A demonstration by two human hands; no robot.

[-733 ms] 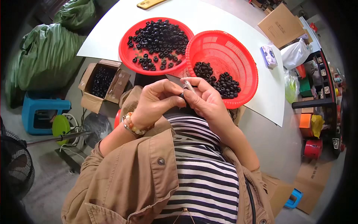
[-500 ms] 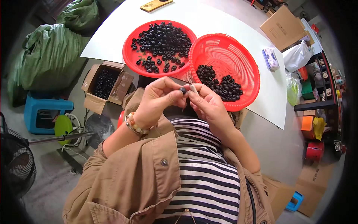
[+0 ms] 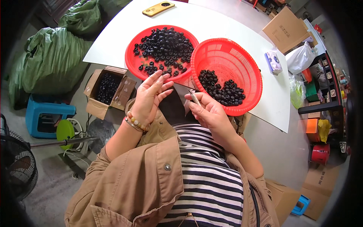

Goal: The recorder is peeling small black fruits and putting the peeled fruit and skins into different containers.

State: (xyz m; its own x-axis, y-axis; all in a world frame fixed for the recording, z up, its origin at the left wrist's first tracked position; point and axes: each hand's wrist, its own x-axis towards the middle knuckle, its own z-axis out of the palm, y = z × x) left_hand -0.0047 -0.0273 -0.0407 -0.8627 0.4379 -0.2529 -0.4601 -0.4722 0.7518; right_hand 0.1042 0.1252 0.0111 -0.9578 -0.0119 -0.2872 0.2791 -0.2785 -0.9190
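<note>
My left hand [image 3: 148, 97] is open, fingers spread and pointing up, at the near edge of the shallow red tray [image 3: 129, 62]. No bead shows in it. On that tray lies a heap of black beads [image 3: 166, 43], round with wide holes. My right hand [image 3: 210, 111] pinches a small slim metal tool [image 3: 194, 98] with a thin pointed tip, between thumb and forefinger; its exact kind is unclear. Just beyond this hand stands a deep red plastic basket [image 3: 252, 77], tilted, with more black beads [image 3: 228, 94] gathered at its near left side.
Both red containers rest on a white table [image 3: 109, 41]. A yellow phone [image 3: 158, 8] lies at its far edge, a tissue pack [image 3: 273, 62] to the right. Left of the table are an open carton [image 3: 107, 89] of small black pieces, a blue stool [image 3: 49, 115] and a fan [image 3: 17, 162].
My hands have parted. The left let go of the black bead it pinched, opened and moved left toward the shallow tray; where the bead went is not visible. The right still grips the tool.
</note>
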